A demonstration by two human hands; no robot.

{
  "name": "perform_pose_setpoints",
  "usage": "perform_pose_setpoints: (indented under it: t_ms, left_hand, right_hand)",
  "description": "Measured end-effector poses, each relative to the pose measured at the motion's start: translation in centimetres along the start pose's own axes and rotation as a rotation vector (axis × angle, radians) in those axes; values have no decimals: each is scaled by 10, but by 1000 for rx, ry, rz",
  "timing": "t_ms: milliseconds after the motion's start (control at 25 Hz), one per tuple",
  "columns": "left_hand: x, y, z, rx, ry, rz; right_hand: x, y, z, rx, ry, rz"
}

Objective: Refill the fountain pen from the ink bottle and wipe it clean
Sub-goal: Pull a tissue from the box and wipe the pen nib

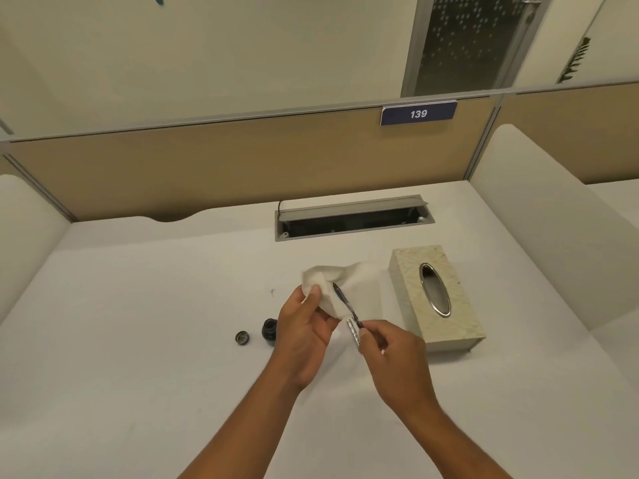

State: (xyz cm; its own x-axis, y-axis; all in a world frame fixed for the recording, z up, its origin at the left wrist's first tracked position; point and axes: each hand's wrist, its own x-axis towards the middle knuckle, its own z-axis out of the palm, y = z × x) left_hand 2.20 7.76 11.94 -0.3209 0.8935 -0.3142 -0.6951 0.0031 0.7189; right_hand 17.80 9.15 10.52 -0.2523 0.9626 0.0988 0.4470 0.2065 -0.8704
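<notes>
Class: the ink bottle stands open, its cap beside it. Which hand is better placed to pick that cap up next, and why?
Left. The left hand is right beside the ink bottle and cap, holding only a tissue; the right hand grips the pen, farther away.

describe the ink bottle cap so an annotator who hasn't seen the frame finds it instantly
Start at the beige tissue box on the right of the white desk, then go left past both hands to the dark open ink bottle. The cap lies just left of it, apart from it: smaller, flatter, round and greyish.

The blue sign (418, 113) on the partition (207, 164) reads "139".
</notes>
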Motion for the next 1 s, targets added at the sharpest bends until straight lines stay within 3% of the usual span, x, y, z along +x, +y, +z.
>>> perform_pose_setpoints:
  t_ms: [480, 760, 1000]
  left_hand:
    - [-14, 19, -26, -18, 101, 68]
    - [-17, 22, -35, -29, 107, 87]
    - [-19, 17, -31, -60, 103, 82]
  right_hand:
    - [-16, -19, 13, -498, 48, -346]
    - [-19, -27, 0, -333, 124, -333]
    - [-9, -31, 14, -426, 102, -335]
